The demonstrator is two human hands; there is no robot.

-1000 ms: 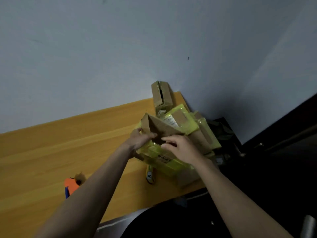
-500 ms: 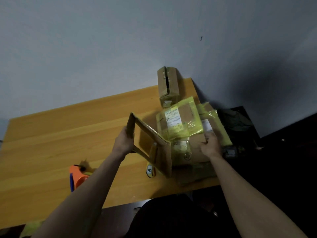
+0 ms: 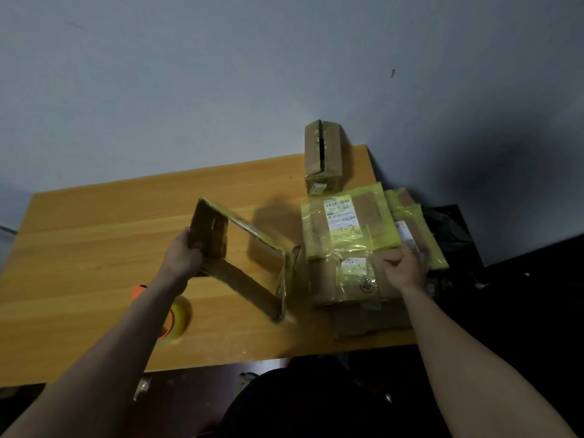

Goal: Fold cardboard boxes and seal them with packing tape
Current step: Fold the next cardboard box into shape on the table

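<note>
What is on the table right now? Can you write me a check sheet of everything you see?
Surface: wooden table, against a grey wall.
Job's things: opened-out cardboard box, a hollow sleeve lifted at its left end; tape roll on an orange dispenser, partly hidden behind the left forearm.
Clutter: pile of flattened boxes with yellow tape and labels at the table's right end; one small folded box standing by the wall.
Hands: left hand grips the sleeve's end; right hand rests on the pile, fingers relaxed.
Cables: nothing seen.
Surroundings: dark area right of the table, too dim to tell.
</note>
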